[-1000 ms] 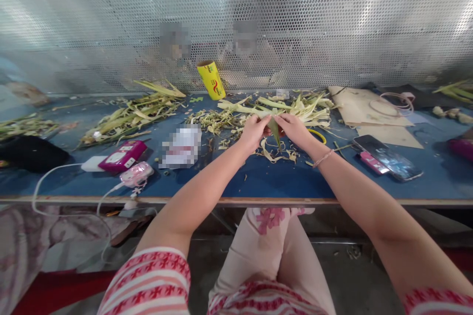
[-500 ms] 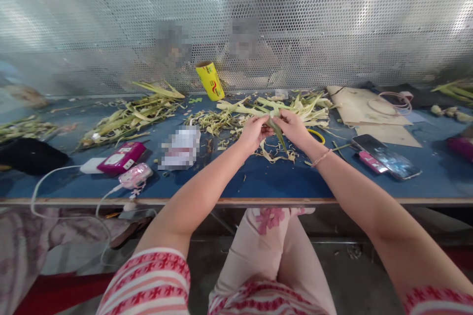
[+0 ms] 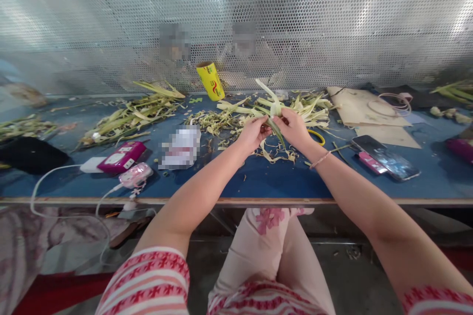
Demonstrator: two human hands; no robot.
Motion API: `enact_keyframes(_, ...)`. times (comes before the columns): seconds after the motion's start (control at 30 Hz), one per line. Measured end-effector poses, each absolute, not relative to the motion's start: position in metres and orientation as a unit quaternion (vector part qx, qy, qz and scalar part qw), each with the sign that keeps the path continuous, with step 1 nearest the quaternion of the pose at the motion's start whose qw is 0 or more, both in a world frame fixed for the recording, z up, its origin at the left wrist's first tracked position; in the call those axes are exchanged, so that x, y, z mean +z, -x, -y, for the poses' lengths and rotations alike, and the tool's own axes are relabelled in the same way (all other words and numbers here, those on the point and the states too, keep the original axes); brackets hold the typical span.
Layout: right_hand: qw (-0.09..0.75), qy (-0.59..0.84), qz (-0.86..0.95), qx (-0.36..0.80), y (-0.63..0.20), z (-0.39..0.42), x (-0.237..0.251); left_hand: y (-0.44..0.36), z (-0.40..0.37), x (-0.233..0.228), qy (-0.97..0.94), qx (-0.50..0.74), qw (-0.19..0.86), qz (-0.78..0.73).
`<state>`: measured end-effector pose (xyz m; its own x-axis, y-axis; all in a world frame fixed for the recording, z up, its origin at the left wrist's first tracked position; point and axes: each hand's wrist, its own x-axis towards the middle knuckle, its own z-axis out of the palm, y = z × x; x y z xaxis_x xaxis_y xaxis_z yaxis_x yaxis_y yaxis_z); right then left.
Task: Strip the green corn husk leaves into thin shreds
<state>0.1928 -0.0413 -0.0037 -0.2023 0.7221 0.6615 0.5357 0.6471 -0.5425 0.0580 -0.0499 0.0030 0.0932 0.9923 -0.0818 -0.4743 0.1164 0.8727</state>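
Between my two hands is a green plant stalk (image 3: 276,130) with a pale leaf strip standing up from it. My left hand (image 3: 255,133) pinches the stalk from the left side. From the right, my right hand (image 3: 293,128) closes its fingers on the same stalk, near the base of the pale strip. Behind my hands lies a pile of pale green leaves (image 3: 314,110). Small curled scraps (image 3: 218,120) spread to the left of it, and dry peelings (image 3: 275,155) lie just below my hands.
A yellow tube (image 3: 210,81) stands by the perforated metal panel (image 3: 303,19). On the blue table (image 3: 281,182) lie a leaf heap (image 3: 129,115), a magenta power adapter (image 3: 121,157) with white cables, phones (image 3: 386,157), brown paper (image 3: 362,106) and a yellow ring (image 3: 317,137).
The pale strip has risen from lying low to pointing up and away towards the panel. Both hands remain on the stalk in nearly the same place.
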Motion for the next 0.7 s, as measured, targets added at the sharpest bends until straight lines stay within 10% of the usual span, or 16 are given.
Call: enact_keyframes(0.7, 0.454, 0.476, 0.682, 0.321, -0.196, 0.031, -0.009, -0.052, 0.046, -0.006, -0.581, 0.509, 0.492, -0.403)
